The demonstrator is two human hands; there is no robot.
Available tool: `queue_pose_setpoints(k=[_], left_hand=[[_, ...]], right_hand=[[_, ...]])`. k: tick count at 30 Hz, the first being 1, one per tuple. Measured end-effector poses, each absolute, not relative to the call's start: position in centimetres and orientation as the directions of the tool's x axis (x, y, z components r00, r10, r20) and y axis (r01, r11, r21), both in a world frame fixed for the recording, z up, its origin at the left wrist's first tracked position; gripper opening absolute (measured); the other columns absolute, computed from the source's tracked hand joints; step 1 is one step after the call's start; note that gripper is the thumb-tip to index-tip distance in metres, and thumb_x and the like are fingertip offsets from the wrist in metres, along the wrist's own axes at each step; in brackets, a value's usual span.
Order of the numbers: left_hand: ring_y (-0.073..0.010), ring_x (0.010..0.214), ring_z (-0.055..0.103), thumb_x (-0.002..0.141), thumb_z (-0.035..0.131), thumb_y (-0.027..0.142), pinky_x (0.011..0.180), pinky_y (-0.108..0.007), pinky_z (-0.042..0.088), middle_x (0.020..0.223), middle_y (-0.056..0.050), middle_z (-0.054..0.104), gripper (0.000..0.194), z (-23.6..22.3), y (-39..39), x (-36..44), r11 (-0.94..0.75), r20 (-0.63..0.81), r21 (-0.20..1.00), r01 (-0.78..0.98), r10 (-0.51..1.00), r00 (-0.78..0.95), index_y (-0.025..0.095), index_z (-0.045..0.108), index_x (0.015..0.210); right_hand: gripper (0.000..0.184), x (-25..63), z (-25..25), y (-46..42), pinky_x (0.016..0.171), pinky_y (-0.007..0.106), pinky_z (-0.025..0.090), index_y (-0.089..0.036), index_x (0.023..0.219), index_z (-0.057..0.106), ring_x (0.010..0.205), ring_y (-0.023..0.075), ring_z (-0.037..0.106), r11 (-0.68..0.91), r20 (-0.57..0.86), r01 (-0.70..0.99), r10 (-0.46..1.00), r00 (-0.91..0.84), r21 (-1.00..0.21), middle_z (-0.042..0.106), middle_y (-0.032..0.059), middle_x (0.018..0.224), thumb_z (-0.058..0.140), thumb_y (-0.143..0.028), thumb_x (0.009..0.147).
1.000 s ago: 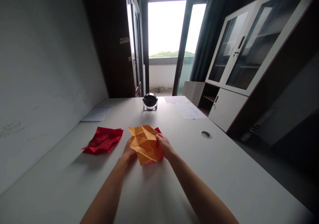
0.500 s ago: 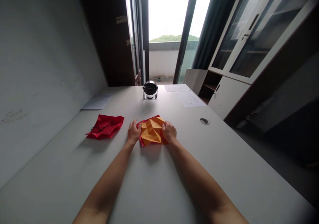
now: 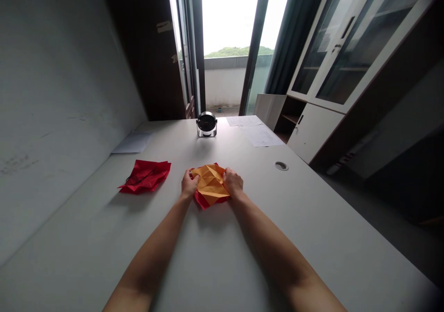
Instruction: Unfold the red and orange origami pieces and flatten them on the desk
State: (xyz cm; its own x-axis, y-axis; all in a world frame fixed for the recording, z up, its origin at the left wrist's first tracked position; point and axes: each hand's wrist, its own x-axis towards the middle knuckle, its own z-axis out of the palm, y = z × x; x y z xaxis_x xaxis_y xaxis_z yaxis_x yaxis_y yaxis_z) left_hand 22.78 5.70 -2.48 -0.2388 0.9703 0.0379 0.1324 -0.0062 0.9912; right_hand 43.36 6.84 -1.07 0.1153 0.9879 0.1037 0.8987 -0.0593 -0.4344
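Note:
A creased orange paper (image 3: 210,182) lies on top of a red paper (image 3: 202,200) near the middle of the white table (image 3: 222,256). My left hand (image 3: 189,184) grips the left edge of the orange sheet, fingers curled over it. My right hand (image 3: 232,183) holds the right edge in the same way. Both papers are slightly lifted and tilted toward me. A second crumpled red paper (image 3: 145,175) lies apart to the left, with a thin dark cord on it.
A small round black and silver fan (image 3: 206,124) stands at the far end of the table. White sheets (image 3: 132,142) lie at the far left and more white sheets (image 3: 258,136) at the far right. A cable hole (image 3: 280,165) is on the right. A wall runs along the left, cabinets stand on the right.
The orange paper came down from a raised position onto the table, then both hands closed in on its edges and tilted it toward me.

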Motion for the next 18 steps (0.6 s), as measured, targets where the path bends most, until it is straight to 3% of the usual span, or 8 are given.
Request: queue_pose_setpoints(k=[5,9,11,14,18], left_hand=[[-0.0190,0.087,0.067,0.077,0.071,0.035,0.081,-0.033,0.054,0.101,-0.010,0.070,0.035,-2.4,6.3,22.8,-0.112,0.080,0.985,-0.129,0.971,-0.226,0.016,0.063,0.105],[-0.0191,0.084,0.067,0.077,0.069,0.038,0.080,-0.033,0.054,0.098,-0.009,0.071,0.034,-1.7,6.1,22.5,-0.124,0.075,0.965,-0.232,0.975,-0.208,0.016,0.065,0.102],[-0.0185,0.085,0.067,0.077,0.069,0.038,0.080,-0.032,0.054,0.098,-0.008,0.071,0.033,-1.4,6.0,22.3,-0.120,0.073,0.956,-0.270,0.982,-0.177,0.017,0.065,0.102],[-0.0183,0.087,0.067,0.077,0.070,0.039,0.081,-0.031,0.054,0.099,-0.008,0.071,0.033,-0.8,6.0,21.7,-0.117,0.077,0.940,-0.319,0.988,-0.134,0.017,0.065,0.101],[-0.0169,0.084,0.066,0.079,0.070,0.041,0.079,-0.030,0.054,0.099,-0.007,0.069,0.032,0.6,5.8,20.5,-0.135,0.093,0.917,-0.376,0.987,-0.129,0.018,0.064,0.101]], right_hand=[[0.025,44.2,-1.3,6.8,0.078,0.029,0.041,-0.020,0.101,0.057,0.094,0.0209,0.060,-0.055,0.188,0.911,0.972,0.143,-0.409,0.064,0.0101,0.105,0.039,-0.038,0.100],[0.026,45.0,-1.4,7.2,0.084,0.030,0.041,-0.020,0.094,0.058,0.099,0.0225,0.058,-0.009,0.259,0.827,0.948,0.187,-0.562,0.065,0.0100,0.098,0.041,-0.039,0.097],[0.027,45.1,-1.3,7.5,0.081,0.030,0.044,-0.021,0.100,0.058,0.092,0.0207,0.061,0.036,0.223,0.688,0.957,0.185,-0.725,0.067,0.0073,0.095,0.043,-0.043,0.095],[0.041,45.2,-1.0,7.8,0.073,0.029,0.050,-0.023,0.117,0.053,0.084,0.0190,0.065,0.083,0.116,0.337,0.990,0.080,-0.938,0.069,0.0047,0.097,0.053,-0.052,0.088],[0.069,45.2,0.3,7.1,0.067,0.031,0.056,-0.023,0.134,0.044,0.085,0.0216,0.068,-0.028,-0.020,-0.058,0.991,-0.130,-0.998,0.069,0.0085,0.107,0.067,-0.055,0.077]])
